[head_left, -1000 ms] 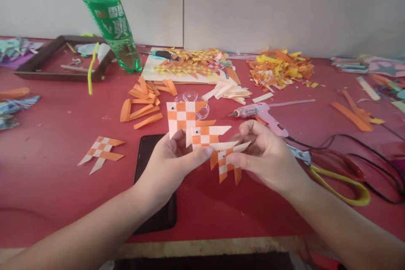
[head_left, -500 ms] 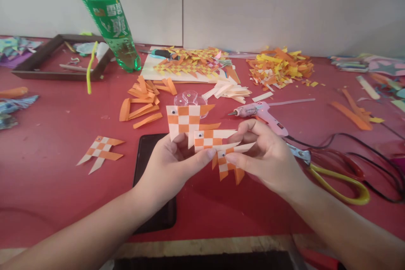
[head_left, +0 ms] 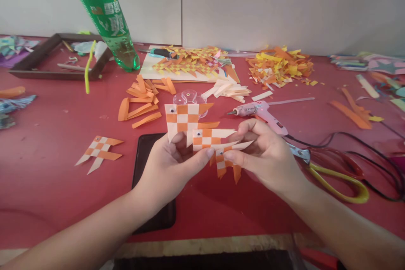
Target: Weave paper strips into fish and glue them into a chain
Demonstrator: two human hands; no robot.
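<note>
My left hand pinches a large woven orange-and-white paper fish and, with its thumb in front, a medium woven paper fish that overlaps it. My right hand grips a small woven paper fish between thumb and fingers, against the lower edge of the medium one. All three have googly eyes on the left and pointed strip ends on the right. Fingers behind the paper are partly hidden. A fourth paper fish lies on the red table to the left.
A black phone lies beneath my left wrist. To the right are a pink glue gun with its cord and yellow-handled scissors. Orange strips, white strips, paper scraps, a green bottle and a dark frame stand behind.
The small fish has shifted slightly left and tilted a little against the medium one. Both hands keep their grips; the whole view has moved only slightly.
</note>
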